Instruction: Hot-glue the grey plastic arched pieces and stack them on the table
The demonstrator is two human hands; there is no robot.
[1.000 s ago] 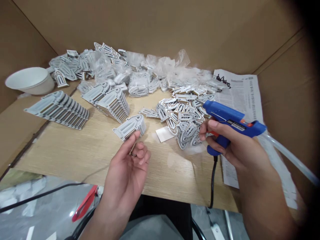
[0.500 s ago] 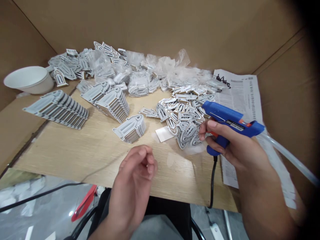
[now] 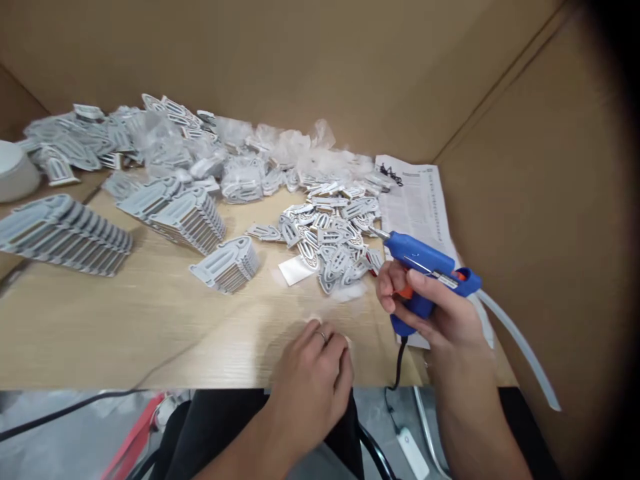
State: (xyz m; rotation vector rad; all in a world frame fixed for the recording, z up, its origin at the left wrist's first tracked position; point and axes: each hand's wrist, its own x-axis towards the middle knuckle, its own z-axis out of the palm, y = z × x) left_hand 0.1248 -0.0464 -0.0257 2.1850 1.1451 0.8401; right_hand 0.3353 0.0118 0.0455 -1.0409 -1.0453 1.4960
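My right hand [image 3: 433, 307] is wrapped round the handle of a blue glue gun [image 3: 420, 257], its nozzle pointing up and left and a clear glue stick [image 3: 520, 343] sticking out of its rear. Palm down at the table's front edge, my left hand [image 3: 315, 367] has its fingers bent against the wood; anything beneath them is hidden. Beyond it lie a small white card [image 3: 297, 270] and a loose pile of grey-and-white arch-shaped pieces [image 3: 335, 233]. Neat stacks of such pieces stand to the left, the smallest stack [image 3: 227, 265] nearest the card.
More pieces in clear plastic bags [image 3: 245, 175] line the cardboard wall [image 3: 300, 67]. A white bowl [image 3: 17, 175] sits at far left. Newspaper [image 3: 413, 200] lies under the glue gun. The gun's black cable [image 3: 400, 363] hangs over the table's front edge.
The view has shifted right. My left hand has turned from palm-up above the table to palm-down on its front edge. My right hand still holds the glue gun.
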